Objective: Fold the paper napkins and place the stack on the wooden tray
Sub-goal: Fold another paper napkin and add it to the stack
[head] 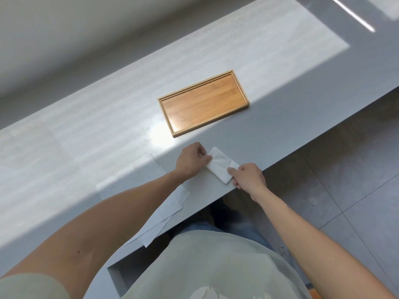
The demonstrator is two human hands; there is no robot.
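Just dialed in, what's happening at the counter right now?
A person is folding a white napkin on the grey counter, near its front edge. The left hand pins one end while the right hand pinches the other. More unfolded napkins lie flat beside the left forearm. The wooden tray sits farther back with nothing on it, so no stack has been placed yet.

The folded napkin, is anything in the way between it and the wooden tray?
No. The folded napkin, held by the left hand and right hand, has only bare counter before the empty wooden tray.
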